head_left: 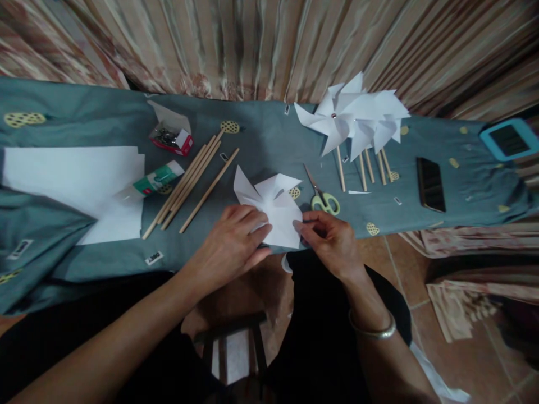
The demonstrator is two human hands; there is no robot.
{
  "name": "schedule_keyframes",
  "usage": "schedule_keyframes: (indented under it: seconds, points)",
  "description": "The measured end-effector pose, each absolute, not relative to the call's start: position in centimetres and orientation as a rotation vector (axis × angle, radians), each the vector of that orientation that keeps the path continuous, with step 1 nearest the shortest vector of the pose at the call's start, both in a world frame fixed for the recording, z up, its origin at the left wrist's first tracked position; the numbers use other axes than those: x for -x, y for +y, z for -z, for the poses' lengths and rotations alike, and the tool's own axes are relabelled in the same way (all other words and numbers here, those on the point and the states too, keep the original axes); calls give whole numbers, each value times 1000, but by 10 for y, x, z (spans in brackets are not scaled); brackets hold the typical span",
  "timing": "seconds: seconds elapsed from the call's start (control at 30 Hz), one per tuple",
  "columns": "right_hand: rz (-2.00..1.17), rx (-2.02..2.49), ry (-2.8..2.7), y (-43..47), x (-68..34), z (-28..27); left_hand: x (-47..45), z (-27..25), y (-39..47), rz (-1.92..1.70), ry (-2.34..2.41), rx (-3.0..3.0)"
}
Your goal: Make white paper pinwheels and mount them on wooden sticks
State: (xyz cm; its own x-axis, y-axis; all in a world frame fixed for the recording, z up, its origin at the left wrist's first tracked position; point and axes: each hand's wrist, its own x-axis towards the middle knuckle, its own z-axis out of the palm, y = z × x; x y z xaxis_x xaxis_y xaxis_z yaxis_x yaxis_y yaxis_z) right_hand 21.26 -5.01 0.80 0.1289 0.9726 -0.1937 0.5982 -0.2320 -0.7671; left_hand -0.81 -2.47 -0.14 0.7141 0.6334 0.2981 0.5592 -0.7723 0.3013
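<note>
From my remote seat I read this as a room in a home. Beyond the fingers (261,217), long pleated curtains (236,50) with a faded pattern fill the background. Beneath the fingers I see a grey-green cloth (269,140) printed with yellow pineapples, creased like household linen. Nearer me and right of the fingers, brown tiles (471,365) with pale joints make a domestic-looking floor. Which room, I can't tell.
</note>
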Motion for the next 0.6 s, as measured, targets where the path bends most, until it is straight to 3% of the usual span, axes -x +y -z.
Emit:
schedule_keyframes:
  seconds: [0.37,0.6]
  points:
    - [-588,1856,-1676,-54,-221,-16,6,3,-32,-562,969,-2709]
    - [-812,1455,-1759,-51,-220,-13,7,6,-33,-642,955,-2636]
